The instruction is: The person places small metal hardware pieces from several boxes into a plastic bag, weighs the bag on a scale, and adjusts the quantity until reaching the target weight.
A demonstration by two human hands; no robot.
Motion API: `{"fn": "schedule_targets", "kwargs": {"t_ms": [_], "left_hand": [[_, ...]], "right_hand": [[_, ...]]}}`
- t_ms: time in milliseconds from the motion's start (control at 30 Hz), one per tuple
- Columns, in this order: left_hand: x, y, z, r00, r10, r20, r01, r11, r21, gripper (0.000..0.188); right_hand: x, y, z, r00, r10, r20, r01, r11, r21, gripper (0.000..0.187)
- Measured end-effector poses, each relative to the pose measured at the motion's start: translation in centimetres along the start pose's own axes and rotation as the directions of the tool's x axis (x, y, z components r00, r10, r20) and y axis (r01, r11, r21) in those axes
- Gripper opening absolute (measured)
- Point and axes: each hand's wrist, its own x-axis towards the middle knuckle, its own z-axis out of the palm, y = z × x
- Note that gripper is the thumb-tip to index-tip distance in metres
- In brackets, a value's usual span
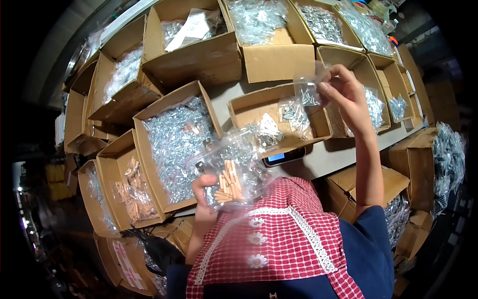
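Low in front of my apron, my left hand (203,193) is closed on the edge of a clear plastic bag. Wooden dowels (229,183) show through this bag, and other clear packets with metal pieces crowd behind it. My right hand (347,95) is raised at the right, thumb and fingers pinching a small clear bag of screws (309,94). That small bag hangs over the right end of an open cardboard tray (244,113). Inside the tray lie a packet of screws (289,112) and a pile of small white pieces (269,127).
Cardboard boxes of bagged hardware ring the table (323,162). A large box of metal-part packets (174,144) stands left, beside a box of dowel packets (133,194). A small scale with a lit display (277,157) sits below the tray. More cartons (368,184) stand at the right.
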Motion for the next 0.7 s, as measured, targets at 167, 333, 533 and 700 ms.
{"fn": "schedule_targets", "kwargs": {"t_ms": [167, 333, 533, 700], "left_hand": [[-0.4, -0.1, -0.8, 0.999, 0.005, -0.041, -0.004, 1.000, 0.027, 0.063], [-1.7, 0.4, -1.9, 0.996, 0.014, -0.091, -0.008, 0.998, 0.065, 0.061], [-0.6, -0.2, 1.5, 0.988, 0.105, -0.114, -0.091, 0.989, 0.119, 0.061], [-1.1, -1.5, 5.8, 0.995, 0.098, -0.004, -0.096, 0.975, 0.202, 0.053]], "right_hand": [[-1.4, -3.2, 4.2, 0.995, 0.020, 0.094, -0.034, 0.988, 0.148, 0.017], [-1.5, -1.2, 8.2, 0.945, 0.154, 0.290, -0.233, 0.937, 0.262, 0.017], [-3.2, 0.3, 11.8, 0.880, 0.310, 0.361, -0.381, 0.914, 0.143, 0.014], [-5.4, 1.1, 14.8, 0.905, 0.125, 0.407, -0.073, 0.988, -0.139, 0.020]]}}
